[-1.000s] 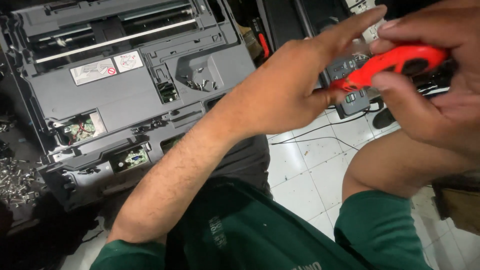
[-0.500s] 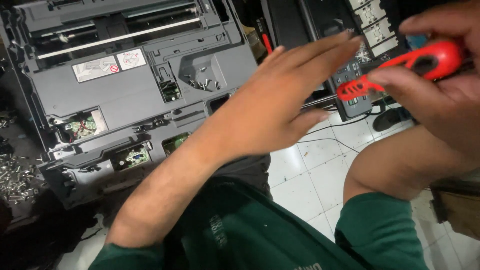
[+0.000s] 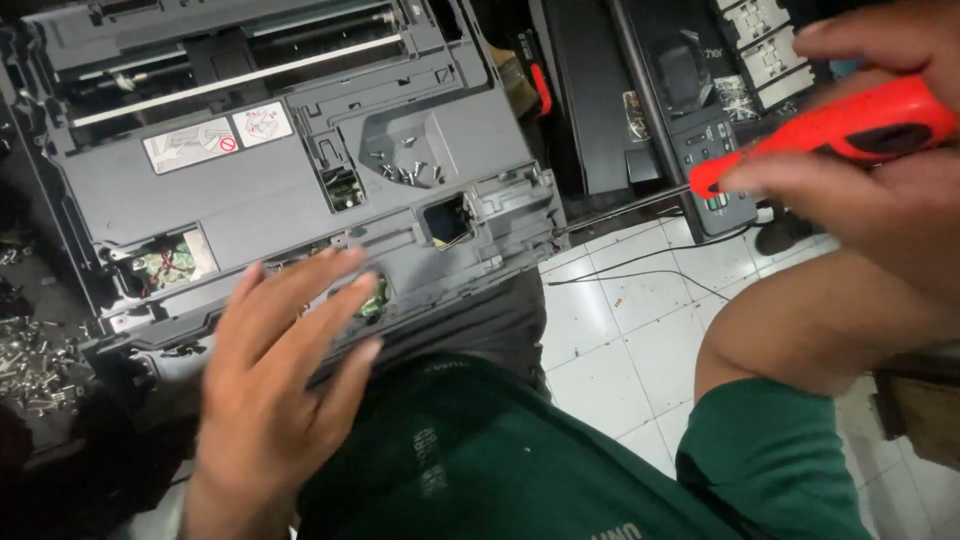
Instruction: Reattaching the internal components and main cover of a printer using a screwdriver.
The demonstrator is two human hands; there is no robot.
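**Screwdriver in one hand, open palm over the printer**

Fingers of the right hand are wrapped around the red handle of a screwdriver, at the upper right of the view. Its thin dark shaft runs down and to the left, with the tip near the right edge of a grey, opened-up printer. The left hand is empty, its fingers spread and held flat just over the printer's front edge, beside a small green circuit board; whether it touches the casing cannot be told. A few loose screws lie in a shallow recess on the printer's top. More screws are heaped at the far left. A second black machine with a button panel stands behind the screwdriver. Below is a white tiled floor with a thin cable lying across it.
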